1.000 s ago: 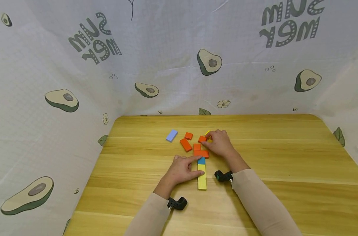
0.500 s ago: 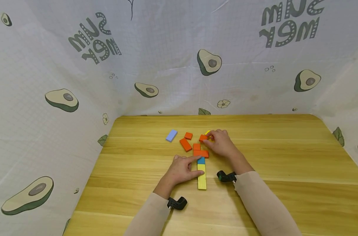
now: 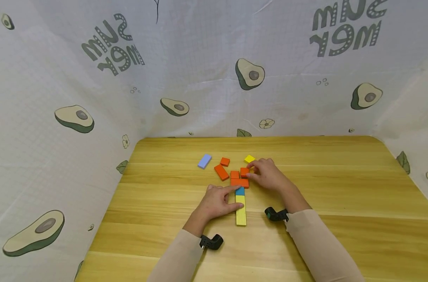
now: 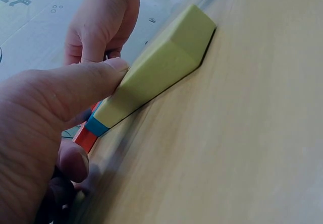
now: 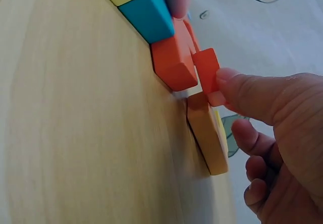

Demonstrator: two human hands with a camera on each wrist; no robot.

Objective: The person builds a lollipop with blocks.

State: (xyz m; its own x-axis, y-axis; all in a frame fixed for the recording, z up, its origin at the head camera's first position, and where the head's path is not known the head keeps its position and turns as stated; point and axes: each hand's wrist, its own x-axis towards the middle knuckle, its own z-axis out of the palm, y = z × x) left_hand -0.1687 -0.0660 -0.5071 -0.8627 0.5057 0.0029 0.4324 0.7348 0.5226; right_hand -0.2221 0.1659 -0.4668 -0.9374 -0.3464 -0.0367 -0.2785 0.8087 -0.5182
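In the head view my right hand (image 3: 268,175) pinches a small orange-red block (image 3: 244,172) between thumb and fingers. It is close over the right end of a long orange-red block (image 3: 239,183), beside another small orange-red block (image 3: 234,174). A blue block (image 3: 240,191) and a long yellow block (image 3: 240,215) continue the line toward me. My left hand (image 3: 216,203) lies along its left side, index fingertip at the blue block and thumb on the yellow one. The left wrist view shows that thumb (image 4: 96,80) extended against the yellow block's side.
Behind the line lie a lavender block (image 3: 204,161), a small orange-red block (image 3: 225,161), a longer orange-red one (image 3: 221,172) and a bright yellow one (image 3: 249,159). An orange-tan block (image 5: 208,133) stands near the pinching fingers in the right wrist view. A printed curtain (image 3: 214,98) backs the wooden table.
My right hand has brought the small orange-red block toward me and slightly right, up to the long orange-red block, uncovering the bright yellow block. The left hand has stayed in place.
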